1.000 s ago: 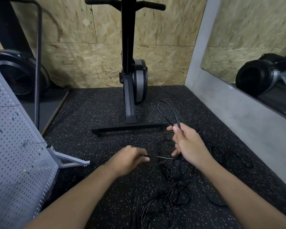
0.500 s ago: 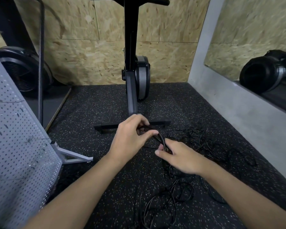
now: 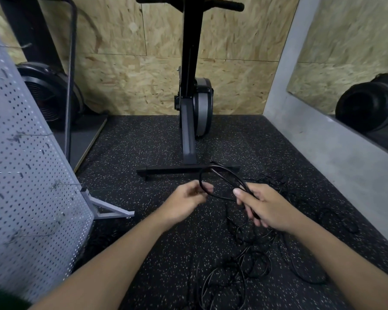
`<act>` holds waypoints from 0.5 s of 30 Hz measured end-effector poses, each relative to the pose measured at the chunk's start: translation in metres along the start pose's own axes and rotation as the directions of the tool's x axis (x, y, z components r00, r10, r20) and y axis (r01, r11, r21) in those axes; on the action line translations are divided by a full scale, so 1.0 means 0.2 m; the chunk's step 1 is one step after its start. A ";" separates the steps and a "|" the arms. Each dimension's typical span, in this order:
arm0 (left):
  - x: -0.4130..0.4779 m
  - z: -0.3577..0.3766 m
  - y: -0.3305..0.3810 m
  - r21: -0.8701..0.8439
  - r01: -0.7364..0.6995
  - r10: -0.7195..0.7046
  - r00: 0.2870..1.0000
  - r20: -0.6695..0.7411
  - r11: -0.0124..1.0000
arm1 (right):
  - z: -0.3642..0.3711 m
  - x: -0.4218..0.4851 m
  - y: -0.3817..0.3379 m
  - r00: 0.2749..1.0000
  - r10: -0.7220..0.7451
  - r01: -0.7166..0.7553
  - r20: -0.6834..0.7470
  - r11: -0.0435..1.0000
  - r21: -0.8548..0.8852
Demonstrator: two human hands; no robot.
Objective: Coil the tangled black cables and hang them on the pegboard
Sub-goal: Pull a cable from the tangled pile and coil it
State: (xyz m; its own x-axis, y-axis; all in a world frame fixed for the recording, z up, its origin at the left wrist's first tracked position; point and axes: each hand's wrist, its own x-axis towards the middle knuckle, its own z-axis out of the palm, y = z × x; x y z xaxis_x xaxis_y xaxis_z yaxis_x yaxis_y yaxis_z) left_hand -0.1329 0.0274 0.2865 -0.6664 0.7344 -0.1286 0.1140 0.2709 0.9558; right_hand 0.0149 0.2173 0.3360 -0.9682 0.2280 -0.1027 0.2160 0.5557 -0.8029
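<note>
A small loop of black cable stands in the air between my hands. My right hand grips the gathered strands of that loop between thumb and fingers. My left hand is blurred by motion; its curled fingers hold the loop's left side. From the right hand the cable runs down into a tangle of black cables spread over the speckled rubber floor. The grey pegboard leans on its stand at the left, with a few wire hooks on it.
A black exercise machine stands straight ahead, its base bar just beyond my hands. A concrete ledge runs along the right. A fan-wheel machine sits at the back left, and the pegboard's foot sticks out on the floor.
The left hand has dropped back from the right hand and drawn the cable out to the left. The loop held by the right hand is now larger and raised.
</note>
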 end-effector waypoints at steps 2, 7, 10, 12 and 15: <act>-0.01 0.02 -0.01 0.087 -0.033 0.038 0.998 -0.054 0.996 | 0.00 0.00 0.01 1.000 -0.004 0.004 0.003 1.000 0.018; -0.02 0.02 0.10 -0.299 -0.048 0.006 0.990 -0.140 0.953 | 0.00 0.00 0.06 0.983 -0.106 0.087 -0.147 0.988 -0.128; -0.05 0.03 0.21 -0.500 -0.094 0.024 0.989 -0.145 0.861 | 0.00 0.02 0.10 0.959 -0.204 0.166 -0.196 0.967 -0.195; -0.05 0.03 0.25 -0.600 -0.055 -0.028 0.991 -0.128 0.798 | 0.03 0.04 0.10 0.897 -0.353 0.258 -0.268 0.908 -0.331; -0.06 0.00 0.26 -0.585 -0.023 -0.066 0.989 -0.130 0.810 | 0.06 0.07 0.10 0.821 -0.448 0.270 -0.354 0.851 -0.450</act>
State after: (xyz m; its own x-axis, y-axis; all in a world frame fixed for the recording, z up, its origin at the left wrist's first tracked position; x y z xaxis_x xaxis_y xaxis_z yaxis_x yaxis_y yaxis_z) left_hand -0.1194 0.0329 0.3370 -0.7628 0.6275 -0.1560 -0.3237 -0.1617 0.9323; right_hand 0.0040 0.2208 0.3116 -0.8470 0.2215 0.4832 -0.0208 0.8945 -0.4466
